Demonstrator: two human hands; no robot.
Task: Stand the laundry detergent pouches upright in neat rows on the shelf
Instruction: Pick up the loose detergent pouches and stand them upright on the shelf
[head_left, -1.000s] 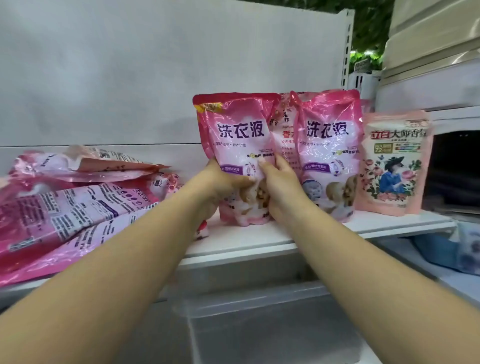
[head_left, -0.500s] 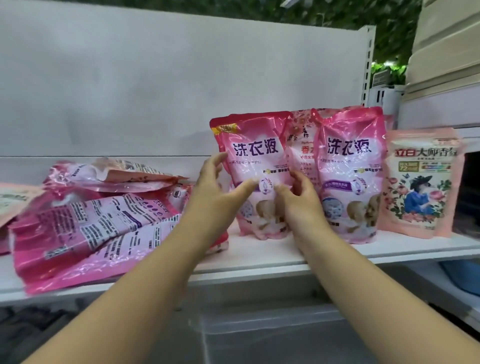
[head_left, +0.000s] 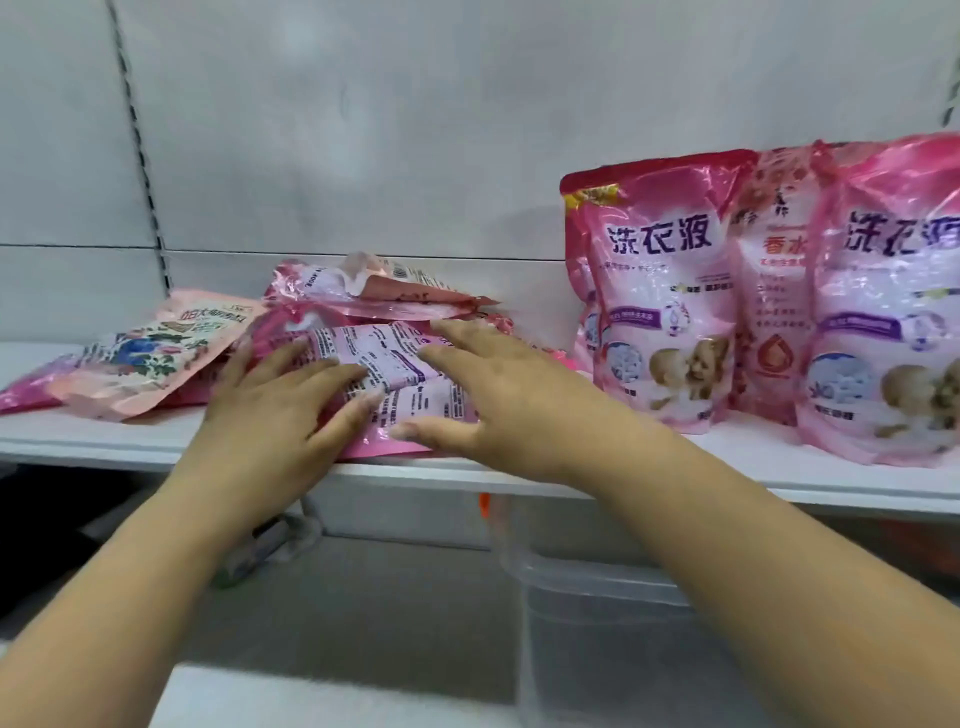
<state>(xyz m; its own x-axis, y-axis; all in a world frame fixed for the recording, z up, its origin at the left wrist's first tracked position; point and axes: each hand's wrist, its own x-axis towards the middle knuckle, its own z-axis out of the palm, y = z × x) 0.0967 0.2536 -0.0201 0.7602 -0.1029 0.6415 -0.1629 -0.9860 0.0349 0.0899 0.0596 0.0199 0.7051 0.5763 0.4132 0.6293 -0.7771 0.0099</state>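
Observation:
Several pink detergent pouches lie flat in a heap on the white shelf (head_left: 675, 470). Both hands rest on the top pouch of the heap (head_left: 400, 374), back label up. My left hand (head_left: 280, 410) lies on its left part with fingers spread. My right hand (head_left: 498, 400) covers its right part, thumb at the front edge. Neither hand has closed around it. To the right, a pink pouch (head_left: 660, 291) stands upright, with a darker pouch (head_left: 774, 291) behind and another pink one (head_left: 893, 312) at the frame edge.
A pale floral pouch (head_left: 150, 358) lies flat at the left end of the heap. The white back panel (head_left: 415, 130) rises behind the shelf. Below the shelf stands a clear plastic bin (head_left: 597, 597).
Both hands let go of the upright pouch and moved left onto the flat heap. The view swung left, so the standing pouches now sit at the right.

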